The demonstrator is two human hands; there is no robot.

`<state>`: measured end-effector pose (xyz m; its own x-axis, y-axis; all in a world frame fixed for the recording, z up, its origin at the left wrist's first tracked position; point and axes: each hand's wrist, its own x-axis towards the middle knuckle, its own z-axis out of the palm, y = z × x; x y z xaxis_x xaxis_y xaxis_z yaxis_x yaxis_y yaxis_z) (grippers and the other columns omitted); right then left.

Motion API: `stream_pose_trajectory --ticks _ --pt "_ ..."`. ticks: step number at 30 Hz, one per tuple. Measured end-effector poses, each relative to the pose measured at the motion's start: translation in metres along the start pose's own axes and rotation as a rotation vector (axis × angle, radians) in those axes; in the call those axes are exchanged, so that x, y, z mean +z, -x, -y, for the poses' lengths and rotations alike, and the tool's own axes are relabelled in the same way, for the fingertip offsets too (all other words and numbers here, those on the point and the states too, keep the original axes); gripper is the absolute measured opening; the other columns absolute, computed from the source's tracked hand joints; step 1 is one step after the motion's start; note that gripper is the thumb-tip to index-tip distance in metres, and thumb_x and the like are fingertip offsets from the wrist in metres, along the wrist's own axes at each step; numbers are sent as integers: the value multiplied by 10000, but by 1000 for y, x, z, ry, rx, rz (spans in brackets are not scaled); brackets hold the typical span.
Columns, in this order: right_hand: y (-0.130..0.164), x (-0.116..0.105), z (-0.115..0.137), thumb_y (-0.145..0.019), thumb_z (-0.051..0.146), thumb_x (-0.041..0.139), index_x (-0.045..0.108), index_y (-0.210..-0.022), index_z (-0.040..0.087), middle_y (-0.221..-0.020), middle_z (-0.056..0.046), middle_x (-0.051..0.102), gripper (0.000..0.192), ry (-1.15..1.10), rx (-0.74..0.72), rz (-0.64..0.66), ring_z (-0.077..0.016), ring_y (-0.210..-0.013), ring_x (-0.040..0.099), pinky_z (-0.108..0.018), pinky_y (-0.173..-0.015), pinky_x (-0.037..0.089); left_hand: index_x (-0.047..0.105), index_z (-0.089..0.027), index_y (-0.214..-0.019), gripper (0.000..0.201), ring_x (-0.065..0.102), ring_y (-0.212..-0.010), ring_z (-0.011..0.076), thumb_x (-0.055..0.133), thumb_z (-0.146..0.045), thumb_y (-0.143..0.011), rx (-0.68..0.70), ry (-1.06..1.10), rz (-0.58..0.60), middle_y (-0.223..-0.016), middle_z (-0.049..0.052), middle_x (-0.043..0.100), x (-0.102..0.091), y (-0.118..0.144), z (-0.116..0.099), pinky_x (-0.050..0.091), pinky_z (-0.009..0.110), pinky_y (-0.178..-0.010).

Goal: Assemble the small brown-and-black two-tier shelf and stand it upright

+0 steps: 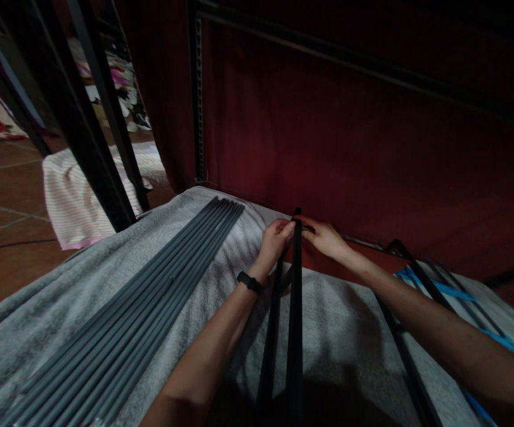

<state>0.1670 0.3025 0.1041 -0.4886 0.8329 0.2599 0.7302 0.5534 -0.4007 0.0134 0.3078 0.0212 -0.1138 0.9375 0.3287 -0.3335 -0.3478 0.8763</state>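
Note:
Two long black metal bars [295, 320] run away from me side by side, their far ends close together near the dark red cloth. My left hand [278, 237], with a black band on the wrist, is closed around the far end of the bars from the left. From the right, my right hand [326, 238] pinches at the same far end, its fingertips against the black metal. A dark gap or small part shows between its thumb and fingers, too dim to make out. To the left, several grey rods [150, 296] lie in a row on the grey towel-like cloth [221, 284].
A dark red cloth [350, 142] hangs behind black frame posts [198, 95]. At right lie another black bar [411, 362] and thin rods with blue strips [457, 290]. Dark upright posts [110, 107] and a striped cloth [74, 196] stand at left, above a tiled floor [8, 201].

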Motion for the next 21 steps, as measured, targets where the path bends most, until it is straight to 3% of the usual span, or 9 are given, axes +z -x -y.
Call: stream_pose_trajectory --ticks 3,8,10,15,21 --pt "0 0 0 -923 250 563 587 -1371 333 -1309 -18 680 456 -8 8 2 -231 -1212 638 -418 -1051 495 688 -165 -805 195 568 -626 125 664 -355 -844 25 -47 11 -699 5 637 -2 1 4 458 234 -611" --pt "1 1 1 -917 232 556 599 -1363 320 -1299 -20 686 457 8 5 -15 -232 -1205 642 -412 -1052 495 736 -184 -972 162 648 -922 179 616 -237 -876 220 -155 8 -981 71 720 -2 6 -6 504 294 -863" --pt "1 1 0 -916 225 551 597 -1365 326 -1289 -16 692 463 8 1 -15 -233 -1199 646 -416 -1050 497 717 -174 -1001 184 653 -867 169 610 -269 -885 160 -77 -10 -956 69 717 1 6 -8 516 284 -812" --pt "0 1 -2 -930 264 552 584 -1381 314 -1285 -25 694 455 4 -5 -3 -241 -1196 648 -423 -1037 504 696 -157 -834 166 584 -649 127 664 -320 -837 35 -10 -35 -724 14 654 -1 -1 1 467 231 -619" --pt "0 1 -3 -923 261 561 586 -1378 321 -1309 -23 680 459 4 10 2 -240 -1215 636 -426 -1058 489 751 -171 -913 168 625 -726 145 642 -281 -846 74 -45 -16 -831 46 723 -4 0 3 502 251 -705"
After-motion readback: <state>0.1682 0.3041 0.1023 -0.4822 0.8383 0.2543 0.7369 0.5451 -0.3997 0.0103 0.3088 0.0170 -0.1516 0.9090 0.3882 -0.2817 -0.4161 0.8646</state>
